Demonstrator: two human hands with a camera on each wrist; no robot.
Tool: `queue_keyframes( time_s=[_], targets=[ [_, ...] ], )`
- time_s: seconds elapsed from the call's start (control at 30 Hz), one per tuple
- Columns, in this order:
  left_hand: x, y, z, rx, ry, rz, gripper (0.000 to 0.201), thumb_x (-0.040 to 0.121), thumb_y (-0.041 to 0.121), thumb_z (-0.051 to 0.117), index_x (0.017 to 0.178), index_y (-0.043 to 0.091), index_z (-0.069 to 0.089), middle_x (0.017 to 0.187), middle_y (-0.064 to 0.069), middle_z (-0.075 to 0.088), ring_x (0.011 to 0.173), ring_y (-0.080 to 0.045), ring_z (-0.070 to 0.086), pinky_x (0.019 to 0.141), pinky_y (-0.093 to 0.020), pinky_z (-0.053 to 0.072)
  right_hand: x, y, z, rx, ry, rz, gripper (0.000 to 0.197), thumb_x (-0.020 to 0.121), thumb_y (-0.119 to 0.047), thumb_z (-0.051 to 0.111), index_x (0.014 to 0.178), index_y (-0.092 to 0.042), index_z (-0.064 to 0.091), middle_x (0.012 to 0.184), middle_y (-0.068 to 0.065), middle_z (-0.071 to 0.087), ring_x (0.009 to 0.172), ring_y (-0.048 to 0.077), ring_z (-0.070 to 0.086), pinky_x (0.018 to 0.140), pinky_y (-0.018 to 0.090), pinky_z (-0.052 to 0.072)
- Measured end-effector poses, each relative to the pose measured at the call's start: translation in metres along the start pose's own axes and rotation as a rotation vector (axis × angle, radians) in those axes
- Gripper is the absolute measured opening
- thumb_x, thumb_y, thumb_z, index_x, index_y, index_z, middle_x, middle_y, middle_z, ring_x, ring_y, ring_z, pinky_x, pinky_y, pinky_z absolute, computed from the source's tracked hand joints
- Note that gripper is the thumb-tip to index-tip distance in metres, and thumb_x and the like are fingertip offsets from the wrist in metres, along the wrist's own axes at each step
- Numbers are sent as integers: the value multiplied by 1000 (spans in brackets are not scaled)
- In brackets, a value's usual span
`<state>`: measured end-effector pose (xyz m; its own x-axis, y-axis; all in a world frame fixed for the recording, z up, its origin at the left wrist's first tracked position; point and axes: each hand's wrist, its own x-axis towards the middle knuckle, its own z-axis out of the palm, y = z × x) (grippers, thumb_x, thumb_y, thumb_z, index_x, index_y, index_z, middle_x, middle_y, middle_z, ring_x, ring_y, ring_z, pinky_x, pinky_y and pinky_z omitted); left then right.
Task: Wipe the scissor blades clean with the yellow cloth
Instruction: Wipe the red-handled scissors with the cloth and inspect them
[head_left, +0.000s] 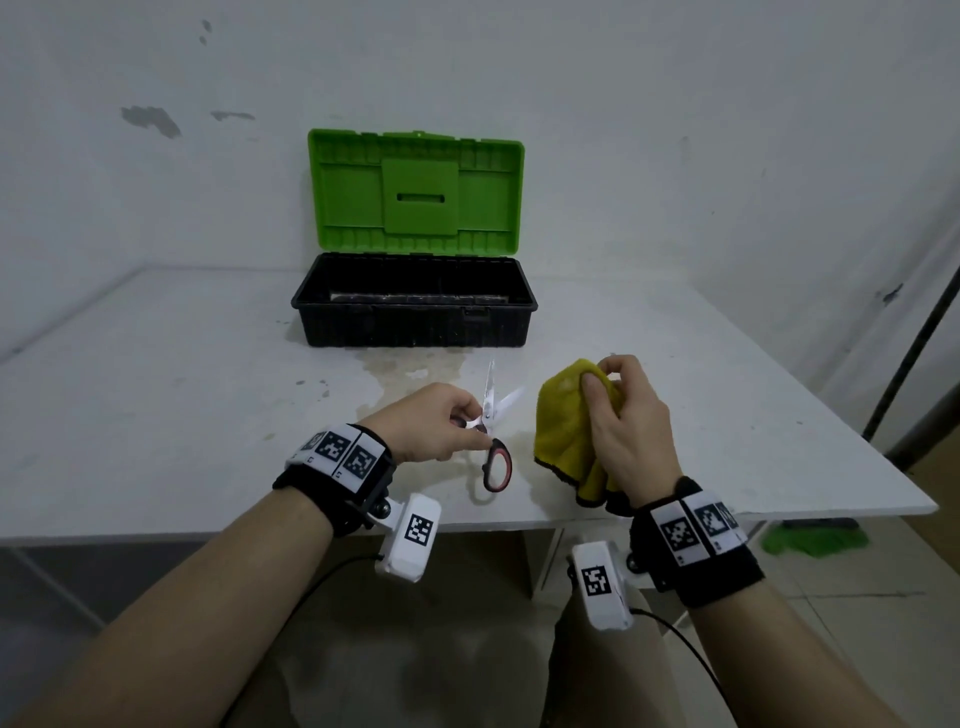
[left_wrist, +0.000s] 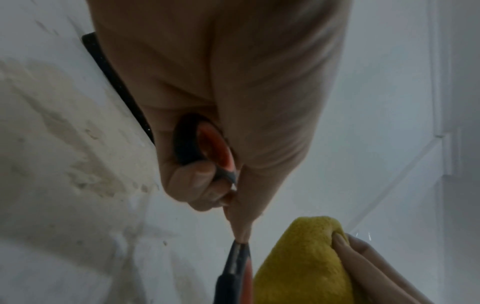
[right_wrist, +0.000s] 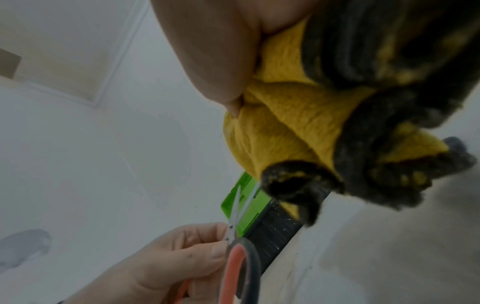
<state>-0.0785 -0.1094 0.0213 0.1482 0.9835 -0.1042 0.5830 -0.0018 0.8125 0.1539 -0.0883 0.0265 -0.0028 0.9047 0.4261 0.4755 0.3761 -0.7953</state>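
My left hand (head_left: 447, 423) grips the scissors (head_left: 493, 431) by the handles above the table, with one black and red loop (head_left: 497, 464) hanging free below the fingers. The two blades (head_left: 491, 387) are spread apart and point away from me. My right hand (head_left: 618, 410) holds the bunched yellow cloth (head_left: 563, 421) just to the right of the blades, a small gap between them. The left wrist view shows my fingers through a handle loop (left_wrist: 205, 144) and the cloth (left_wrist: 303, 259) beside it. In the right wrist view the cloth (right_wrist: 285, 127) fills the top, the blades (right_wrist: 241, 205) below it.
A black toolbox (head_left: 415, 306) with its green lid (head_left: 415, 192) open stands at the back of the white table (head_left: 156, 389). A brownish stain (head_left: 410, 369) marks the table in front of it. A dark pole (head_left: 914, 338) leans at the right.
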Motion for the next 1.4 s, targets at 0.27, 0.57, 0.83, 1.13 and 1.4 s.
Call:
queue_keyframes(
  time_s=[0.27, 0.57, 0.83, 1.13, 1.4],
  targets=[
    [-5, 0, -8, 144, 18, 38, 14, 92, 32, 69, 90, 19, 74, 79, 0, 67, 65, -11, 58, 61, -24, 50, -6, -11, 0, -33, -108, 44, 14, 93, -38, 58, 93, -24, 59, 80, -7, 61, 72, 2, 56, 54, 7, 40],
    [-6, 3, -12, 35, 73, 44, 13, 92, 33, 69, 93, 21, 69, 72, -4, 57, 59, -15, 48, 57, -28, 44, -10, -20, 3, 52, -146, 76, 9, 79, -33, 68, 83, -26, 64, 80, -6, 67, 77, 10, 64, 65, 28, 54],
    [-6, 11, -14, -107, 79, 40, 16, 93, 28, 68, 87, 14, 72, 60, 3, 46, 47, -9, 37, 45, -21, 32, -10, -38, 0, -2, -204, -130, 6, 82, -22, 65, 84, -26, 62, 75, -7, 64, 69, 5, 59, 56, 13, 47],
    [-4, 20, -6, 38, 6, 104, 23, 92, 37, 68, 89, 16, 76, 54, 8, 48, 45, -5, 38, 48, -20, 32, -4, -34, 15, -363, -307, -461, 15, 87, -30, 69, 100, -24, 70, 98, -5, 61, 84, 16, 59, 72, 32, 53],
    [-8, 21, -3, 282, -53, 122, 20, 94, 36, 66, 96, 20, 79, 75, 8, 64, 68, -7, 53, 66, -23, 41, -10, -28, 18, -441, -363, -427, 17, 90, -30, 63, 102, -23, 71, 95, -3, 61, 82, 17, 58, 70, 34, 52]
  ],
)
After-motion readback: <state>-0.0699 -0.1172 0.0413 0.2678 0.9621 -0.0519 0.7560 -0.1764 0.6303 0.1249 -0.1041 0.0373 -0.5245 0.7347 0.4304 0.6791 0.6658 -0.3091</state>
